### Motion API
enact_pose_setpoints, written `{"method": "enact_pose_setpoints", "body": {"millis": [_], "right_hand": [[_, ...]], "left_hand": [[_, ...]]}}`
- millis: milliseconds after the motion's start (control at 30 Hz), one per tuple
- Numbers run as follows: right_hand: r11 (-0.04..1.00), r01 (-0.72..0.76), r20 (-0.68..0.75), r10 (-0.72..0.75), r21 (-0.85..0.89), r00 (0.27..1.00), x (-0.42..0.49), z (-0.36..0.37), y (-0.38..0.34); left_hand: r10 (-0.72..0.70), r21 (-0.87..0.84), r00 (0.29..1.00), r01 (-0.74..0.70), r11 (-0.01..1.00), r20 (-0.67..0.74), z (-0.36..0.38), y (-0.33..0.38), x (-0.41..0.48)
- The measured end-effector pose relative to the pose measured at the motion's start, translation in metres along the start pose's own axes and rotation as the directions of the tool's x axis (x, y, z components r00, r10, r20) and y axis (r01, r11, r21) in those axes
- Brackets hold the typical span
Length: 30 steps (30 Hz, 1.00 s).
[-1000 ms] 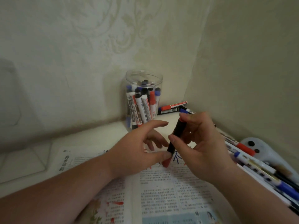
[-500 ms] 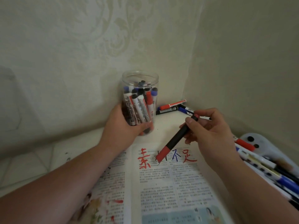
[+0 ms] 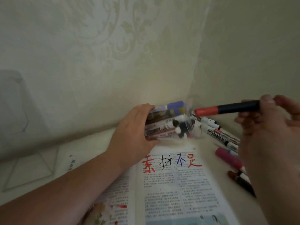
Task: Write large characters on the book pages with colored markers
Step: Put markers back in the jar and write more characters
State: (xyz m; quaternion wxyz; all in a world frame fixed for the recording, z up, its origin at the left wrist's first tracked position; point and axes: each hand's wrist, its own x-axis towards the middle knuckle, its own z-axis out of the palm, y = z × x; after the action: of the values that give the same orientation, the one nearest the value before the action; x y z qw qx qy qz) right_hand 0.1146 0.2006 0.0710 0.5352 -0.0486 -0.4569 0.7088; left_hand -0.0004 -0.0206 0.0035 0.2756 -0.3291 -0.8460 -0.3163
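Observation:
An open book (image 3: 175, 189) lies on the white table, with large red, black and blue characters (image 3: 172, 162) across the top of its right page. My left hand (image 3: 131, 132) grips a clear plastic jar (image 3: 175, 122) full of markers, lifted and tipped on its side with the mouth to the right. My right hand (image 3: 272, 138) holds a black marker with a red cap (image 3: 227, 108) level, the capped end pointing left at the jar's mouth.
Several loose markers (image 3: 224, 137) lie on the table along the right wall, partly behind my right hand. Patterned walls meet in a corner just behind the jar. A glass pane (image 3: 30, 168) lies at the left.
My left hand has lifted the jar off the table and tipped it sideways. My right hand has raised the red-capped marker from above the page to the jar's mouth.

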Motion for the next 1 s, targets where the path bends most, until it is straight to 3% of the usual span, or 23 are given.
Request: {"method": "enact_pose_setpoints", "body": {"millis": [67,200,267,467,600,667,733,833,1000], "right_hand": [[1.0,0.009,-0.073,-0.009,0.003,0.997,0.007,-0.002,-0.005],[0.965,0.146,0.005,-0.148,-0.219,0.989,-0.001,-0.005,0.002],[0.945,0.152,0.024,-0.152,-0.289,0.988,-0.008,-0.004,0.006],[0.981,-0.068,-0.213,0.028,-0.184,0.977,0.01,-0.009,0.014],[0.968,-0.172,-0.2,0.134,-0.184,0.971,0.01,-0.008,0.027],[0.953,-0.236,-0.123,0.215,-0.191,0.969,0.001,-0.003,0.031],[0.932,-0.262,0.047,0.282,-0.25,0.958,-0.012,0.002,0.035],[0.834,-0.097,0.333,0.32,-0.543,0.887,-0.024,0.003,0.039],[0.67,0.057,0.44,0.418,-0.74,0.795,-0.026,0.007,0.024]], "left_hand": [[0.089,0.083,0.996,-0.088,0.993,-0.003,0.003,0.001,-0.001],[0.107,0.131,0.994,-0.11,0.985,0.031,0.005,0.0,-0.002],[0.084,0.121,0.996,-0.088,0.989,0.041,0.004,-0.003,-0.002],[0.025,0.093,1.0,-0.027,0.995,0.019,-0.001,-0.004,-0.002],[0.041,0.09,0.999,-0.043,0.995,0.022,-0.001,-0.005,-0.003],[0.054,0.083,0.998,-0.055,0.995,0.018,0.0,-0.004,-0.003],[0.07,0.059,0.998,-0.07,0.996,0.007,0.001,-0.002,-0.004],[0.066,0.022,0.998,-0.066,0.998,0.0,0.001,-0.001,-0.004],[-0.059,-0.054,0.998,0.058,0.997,-0.004,-0.002,-0.003,-0.004]]}}
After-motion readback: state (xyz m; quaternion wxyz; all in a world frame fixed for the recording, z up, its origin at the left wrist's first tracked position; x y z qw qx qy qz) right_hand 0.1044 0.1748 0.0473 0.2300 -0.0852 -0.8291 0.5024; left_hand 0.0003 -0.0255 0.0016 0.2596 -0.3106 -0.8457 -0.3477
